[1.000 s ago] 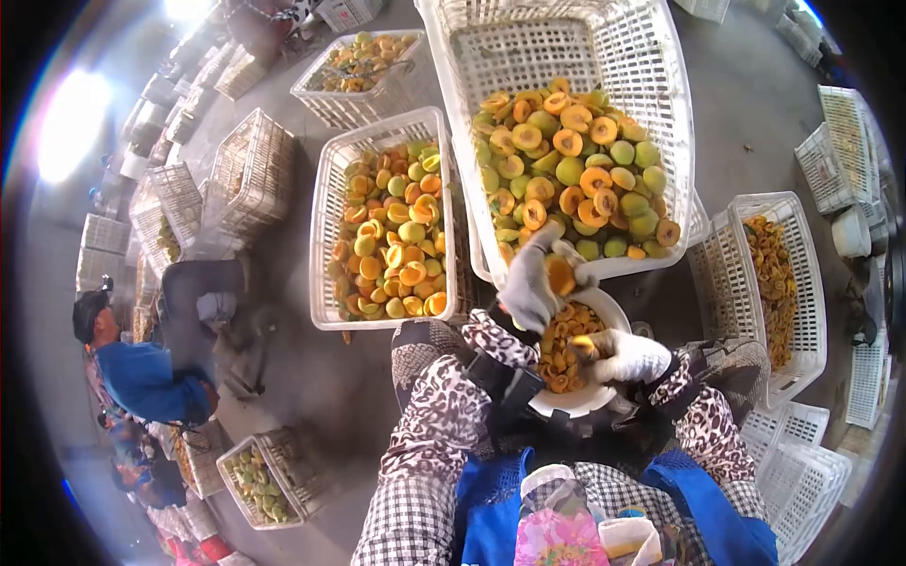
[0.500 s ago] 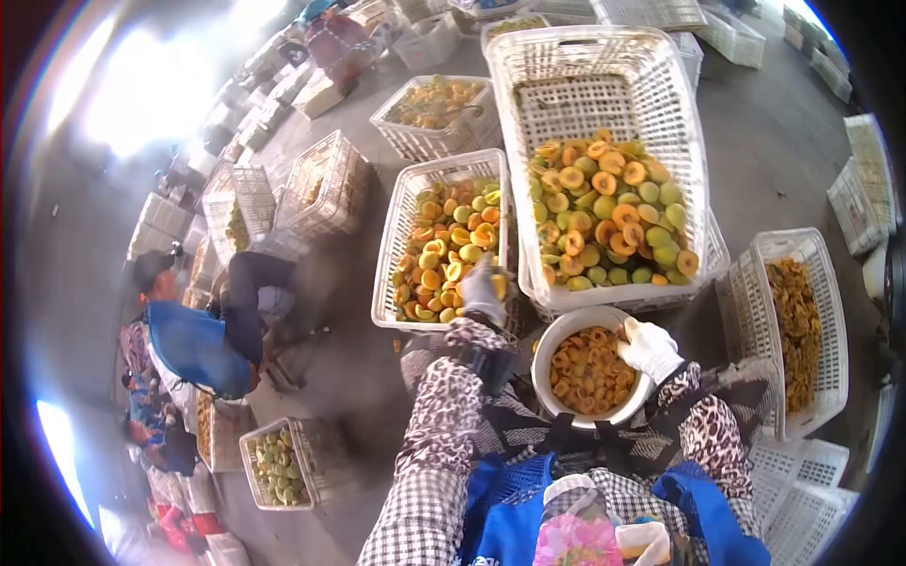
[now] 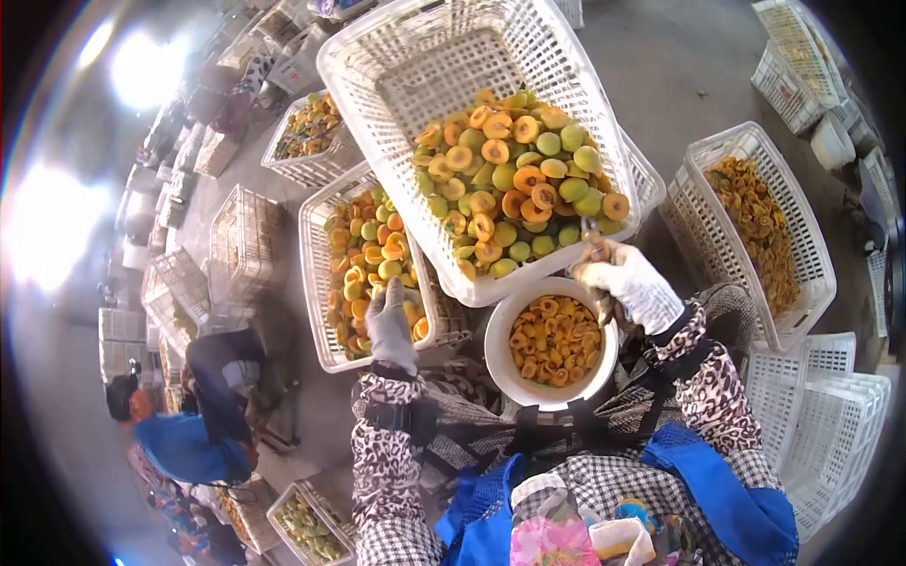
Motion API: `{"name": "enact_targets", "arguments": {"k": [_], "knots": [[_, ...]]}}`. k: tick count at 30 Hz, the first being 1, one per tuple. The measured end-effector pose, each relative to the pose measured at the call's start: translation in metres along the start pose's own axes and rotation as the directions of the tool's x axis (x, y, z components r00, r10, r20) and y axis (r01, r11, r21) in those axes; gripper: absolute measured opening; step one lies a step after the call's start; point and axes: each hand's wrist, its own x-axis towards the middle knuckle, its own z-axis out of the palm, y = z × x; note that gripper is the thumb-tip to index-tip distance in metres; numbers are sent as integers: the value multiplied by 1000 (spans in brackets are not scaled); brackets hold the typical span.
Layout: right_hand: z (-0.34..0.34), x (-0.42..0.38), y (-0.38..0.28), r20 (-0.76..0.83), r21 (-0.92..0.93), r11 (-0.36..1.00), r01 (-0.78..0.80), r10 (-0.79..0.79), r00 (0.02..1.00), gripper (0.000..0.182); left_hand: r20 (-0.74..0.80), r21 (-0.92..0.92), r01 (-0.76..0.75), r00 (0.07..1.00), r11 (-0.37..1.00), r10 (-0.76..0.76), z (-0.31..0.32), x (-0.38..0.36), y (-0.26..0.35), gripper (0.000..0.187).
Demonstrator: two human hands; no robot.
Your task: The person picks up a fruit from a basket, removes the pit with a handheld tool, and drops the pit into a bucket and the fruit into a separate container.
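Note:
My left hand, in a grey-white glove, is over the near right part of a white crate of halved orange and green fruit; its fingers are together, and what they hold is hidden. My right hand, in a white glove with bare fingertips, is closed on a small metal tool above the right rim of a white bucket. The bucket holds orange fruit pieces. Beyond it a large white crate is tilted, with halved fruit gathered at its near end.
At the right stands a crate of orange pieces, with stacked white crates nearer. A seated person in blue is at the left. More crates stand on the grey floor behind.
The view has turned, shifting the crates leftward. My right hand has left the bucket's rim and now shows the metal tool. My left hand is at the crate's near right part.

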Motion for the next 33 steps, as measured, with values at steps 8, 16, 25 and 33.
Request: {"name": "enact_targets", "arguments": {"k": [8, 16, 25, 33], "knots": [[-15, 3, -10, 73, 86, 986, 140, -146, 987, 33, 435, 845, -460, 888, 275, 149, 120, 51, -13, 27], [-17, 21, -6, -66, 97, 988, 117, -111, 992, 29, 262, 913, -303, 949, 273, 175, 163, 58, -42, 40], [34, 29, 23, 71, -685, 565, 460, -577, 814, 26, 543, -58, -488, 716, 871, 438, 138, 1, 8, 26], [53, 36, 31, 154, -734, 547, 402, -442, 884, 31, 508, -608, 418, 858, 675, -73, 125, -23, 42, 40]]}}
